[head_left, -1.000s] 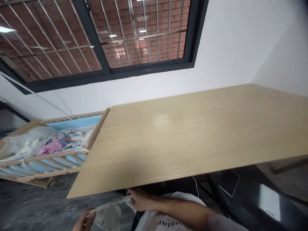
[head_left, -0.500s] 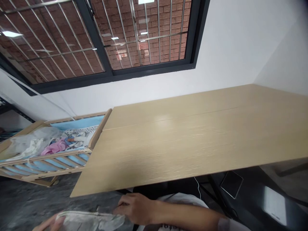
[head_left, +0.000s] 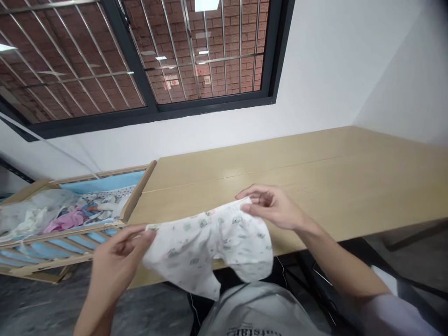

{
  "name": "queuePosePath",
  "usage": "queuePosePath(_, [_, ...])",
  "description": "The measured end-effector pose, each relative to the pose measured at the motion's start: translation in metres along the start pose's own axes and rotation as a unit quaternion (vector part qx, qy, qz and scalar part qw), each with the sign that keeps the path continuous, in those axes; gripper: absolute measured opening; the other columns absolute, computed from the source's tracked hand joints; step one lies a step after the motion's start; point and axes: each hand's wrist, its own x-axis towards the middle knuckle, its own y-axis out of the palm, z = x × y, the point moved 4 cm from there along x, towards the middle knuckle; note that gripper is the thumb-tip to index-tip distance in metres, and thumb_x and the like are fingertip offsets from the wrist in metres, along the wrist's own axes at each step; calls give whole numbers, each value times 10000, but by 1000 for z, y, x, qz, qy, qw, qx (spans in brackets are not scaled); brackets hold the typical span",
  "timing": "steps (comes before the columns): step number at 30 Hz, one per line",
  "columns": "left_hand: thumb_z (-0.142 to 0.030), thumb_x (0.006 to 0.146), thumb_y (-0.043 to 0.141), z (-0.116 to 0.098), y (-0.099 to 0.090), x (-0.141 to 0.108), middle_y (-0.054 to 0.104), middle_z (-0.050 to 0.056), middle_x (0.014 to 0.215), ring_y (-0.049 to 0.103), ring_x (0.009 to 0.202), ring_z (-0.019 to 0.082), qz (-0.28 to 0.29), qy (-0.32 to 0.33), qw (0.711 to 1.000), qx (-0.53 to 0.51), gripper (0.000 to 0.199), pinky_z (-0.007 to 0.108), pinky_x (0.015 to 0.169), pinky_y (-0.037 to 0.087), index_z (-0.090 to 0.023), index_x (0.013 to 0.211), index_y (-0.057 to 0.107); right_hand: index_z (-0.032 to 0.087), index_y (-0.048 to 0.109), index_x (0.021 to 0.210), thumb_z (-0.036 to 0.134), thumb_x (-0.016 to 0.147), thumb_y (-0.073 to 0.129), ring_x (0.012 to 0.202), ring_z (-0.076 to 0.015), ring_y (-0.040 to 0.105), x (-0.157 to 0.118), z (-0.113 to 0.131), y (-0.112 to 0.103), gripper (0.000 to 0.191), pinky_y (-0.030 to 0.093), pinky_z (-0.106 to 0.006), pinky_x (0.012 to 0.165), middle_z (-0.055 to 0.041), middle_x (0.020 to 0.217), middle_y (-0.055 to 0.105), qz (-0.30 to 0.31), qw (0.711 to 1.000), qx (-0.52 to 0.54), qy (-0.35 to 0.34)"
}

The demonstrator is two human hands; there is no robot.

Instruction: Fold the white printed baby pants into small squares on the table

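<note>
A small white cloth garment (head_left: 210,238) with a printed pattern is stretched between my hands, over the front edge of the wooden table (head_left: 315,186). Its two lower parts hang down, one towards each side. My left hand (head_left: 119,256) pinches its left top corner between thumb and fingers. At the right top corner, my right hand (head_left: 271,205) grips the edge the same way, above the tabletop.
To the left of the table stands a wooden crib (head_left: 140,191) with blue lining, holding a pink cloth (head_left: 66,220), white cloths and a clear plastic bag. A barred window (head_left: 210,60) is in the wall behind. Dark furniture lies below right.
Both hands have risen from the bottom of the view to the table's front edge. The garment, bunched before, is now spread between them. The view has shifted slightly.
</note>
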Motion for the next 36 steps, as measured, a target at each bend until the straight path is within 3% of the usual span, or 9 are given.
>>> queuePosePath(4, [-681,747,690,-15,59,31,779,46,799,701,670,184,90,28,994,-62,520,233,570,558,-182,881,748,161,730,1129,442,845,737,645,-96,600,18,-18,-41,400,496,-246,631,4,705,630,8,996,-78,51])
queuePosePath(9, [-659,823,632,0,130,61,783,90,949,725,806,218,183,53,976,-107,528,289,697,581,-155,956,714,123,736,1089,322,893,683,745,-141,647,48,-87,-70,284,500,-265,690,-73,845,719,20,988,-114,97])
queuePosePath(14, [-590,878,588,24,187,95,780,98,975,711,857,222,220,68,971,-70,462,308,773,559,-155,955,724,105,721,972,191,886,656,733,-152,640,88,-146,-80,138,485,-249,679,-88,851,726,-6,974,-183,130])
queuePosePath(20, [-394,902,602,47,243,135,781,130,998,716,893,232,218,27,975,-23,306,306,788,524,-123,955,736,107,726,983,125,868,625,711,-125,618,139,-196,-91,155,466,-222,685,-79,878,724,-12,951,-260,168])
queuePosePath(28, [-300,962,575,59,296,179,757,152,1114,683,1040,232,185,-23,981,60,242,307,880,470,-135,1084,703,81,683,1072,76,845,611,685,-95,555,194,-241,-106,238,413,-183,648,-46,885,689,-54,932,-302,196])
queuePosePath(36, [-411,970,607,58,311,187,676,106,1210,642,1108,239,184,-62,973,124,317,454,973,513,-163,1162,655,110,689,997,66,826,629,784,-107,561,218,-259,-110,187,415,-183,738,-51,943,700,-88,920,-324,199])
